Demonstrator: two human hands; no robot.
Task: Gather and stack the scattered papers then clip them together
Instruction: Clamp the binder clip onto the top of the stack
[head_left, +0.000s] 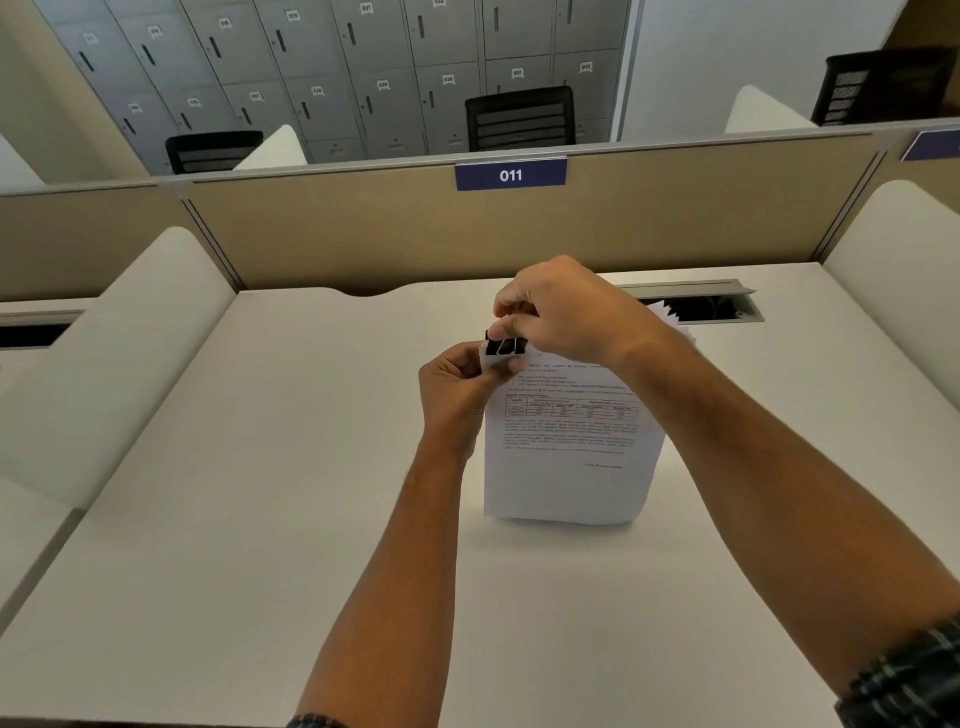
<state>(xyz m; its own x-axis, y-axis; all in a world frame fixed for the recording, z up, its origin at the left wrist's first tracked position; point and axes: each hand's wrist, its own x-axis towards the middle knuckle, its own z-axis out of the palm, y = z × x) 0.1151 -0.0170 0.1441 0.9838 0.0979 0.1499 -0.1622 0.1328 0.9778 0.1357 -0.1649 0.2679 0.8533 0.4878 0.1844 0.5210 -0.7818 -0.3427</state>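
A stack of white printed papers (569, 457) stands lifted off the desk (260, 467), its lower edge near the desktop and its top left corner between my hands. A black binder clip (505, 345) sits on that corner. My left hand (454, 389) grips the stack's left edge just below the clip. From above, my right hand (561, 312) pinches the clip, and it hides the upper part of the stack. Some sheet corners fan out behind my right wrist.
A beige partition with a blue "011" label (510, 175) closes off the desk's far side. A cable slot (701, 306) lies open at the back right. White side dividers (104, 353) flank the desk. Black chairs and grey lockers stand beyond.
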